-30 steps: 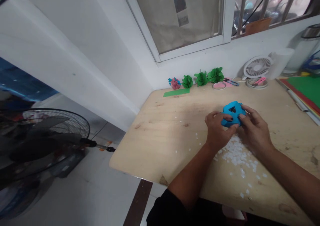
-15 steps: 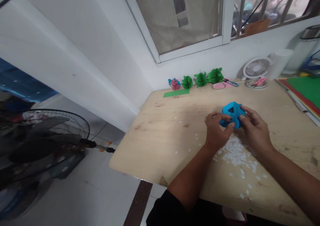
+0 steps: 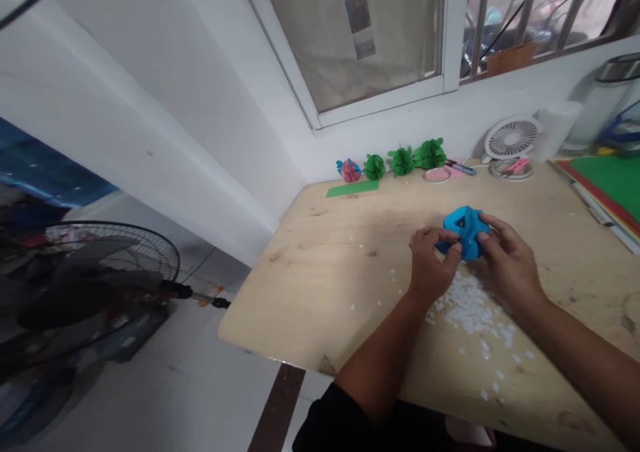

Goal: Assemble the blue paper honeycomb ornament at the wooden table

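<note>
One blue paper (image 3: 470,242), twice gripped
Left hand (image 3: 429,265) pinches at eight o'clock, fingers (image 3: 445,235) nearly meeting; right hand (image 3: 515,265) holds at three, slightly parted; scraps (image 3: 469,309) at six.

A pale wooden table (image 3: 300,265) lies beneath the left hand (image 3: 434,265). Beyond that hand, a white wall (image 3: 327,152) holds a window (image 3: 380,45) with a greyish pane; beyond the right hand (image 3: 513,269), bars (image 3: 481,22) cross its opening. Well left of the left hand, pale floor tiles (image 3: 205,385) lie in soft, dim light.
</note>
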### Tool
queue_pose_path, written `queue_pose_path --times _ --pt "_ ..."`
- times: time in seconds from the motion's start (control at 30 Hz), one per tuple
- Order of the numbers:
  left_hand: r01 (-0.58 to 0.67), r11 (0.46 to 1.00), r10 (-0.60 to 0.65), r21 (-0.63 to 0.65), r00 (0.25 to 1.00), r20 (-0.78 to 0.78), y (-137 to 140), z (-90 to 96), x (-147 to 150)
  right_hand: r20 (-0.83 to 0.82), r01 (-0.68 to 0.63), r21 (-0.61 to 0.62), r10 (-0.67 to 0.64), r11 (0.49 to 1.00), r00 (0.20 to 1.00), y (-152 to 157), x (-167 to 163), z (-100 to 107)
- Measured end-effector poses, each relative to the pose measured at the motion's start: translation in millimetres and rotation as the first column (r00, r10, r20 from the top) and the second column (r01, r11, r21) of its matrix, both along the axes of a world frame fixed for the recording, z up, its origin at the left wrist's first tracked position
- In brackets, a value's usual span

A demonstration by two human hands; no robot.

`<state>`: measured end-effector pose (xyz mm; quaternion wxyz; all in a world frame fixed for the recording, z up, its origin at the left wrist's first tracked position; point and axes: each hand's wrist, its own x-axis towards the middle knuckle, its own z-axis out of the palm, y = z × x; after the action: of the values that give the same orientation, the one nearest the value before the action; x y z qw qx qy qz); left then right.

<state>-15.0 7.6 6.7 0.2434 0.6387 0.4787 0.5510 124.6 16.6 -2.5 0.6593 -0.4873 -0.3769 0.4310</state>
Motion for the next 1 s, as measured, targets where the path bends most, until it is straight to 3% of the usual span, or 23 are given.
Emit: queue_pose_path --times 0.23,0.57,1.0 --pt "-0.044 0.997 0.049 0.065 0.996 -0.078 -0.4 -2.5 1.3 0.036 -0.014 -0.016 0.015 1.000 0.999 -0.9 0.6 1.4" --pt "-0.065 0.998 0.065 0.003 0.995 -0.082 -1.6 2.8 3.5 -0.021 0.005 -0.041 -0.005 0.999 1.000 -3.8 -5.3 5.3" --pt "-0.062 0.998 0.063 0.019 0.992 -0.112 -1.9 -0.1 3.6 -0.039 -0.024 -0.049 0.022 0.999 0.999 -2.8 -5.0 4.8"
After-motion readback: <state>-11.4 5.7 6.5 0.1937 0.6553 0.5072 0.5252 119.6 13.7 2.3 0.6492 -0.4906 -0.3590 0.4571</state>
